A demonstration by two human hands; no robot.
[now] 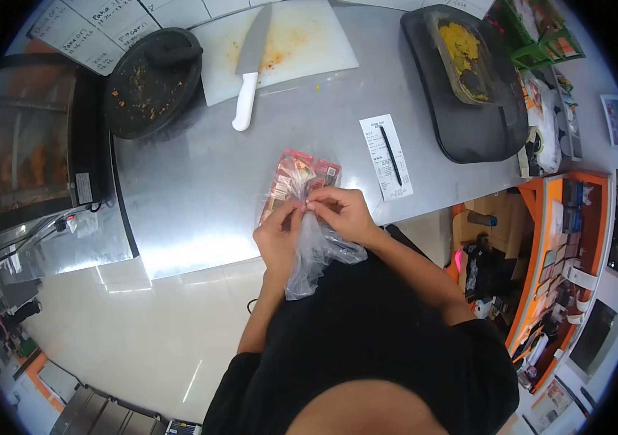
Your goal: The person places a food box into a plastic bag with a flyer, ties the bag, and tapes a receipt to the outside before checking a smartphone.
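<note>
A clear plastic bag (pixel 312 250) lies at the front edge of the metal table, its loose end hanging toward my body. Inside its far part is a red printed box (pixel 280 181), seen through the plastic. My left hand (pixel 278 230) pinches the gathered neck of the bag from the left. From the right, my right hand (pixel 344 214) pinches the same neck, and the fingertips of both hands meet there. Whether a knot is in the plastic is too small to tell. To the right of the box lies a receipt (pixel 374 148) with a black pen (pixel 391 156) on it.
On the metal table (pixel 171 196), a knife (pixel 249 76) with a white handle rests partly on a stained white cutting board (pixel 309 43). A dark stone mortar (pixel 135 90) stands at the left. A black tray (pixel 479 138) holds a container of yellow food (pixel 461 47) at the right.
</note>
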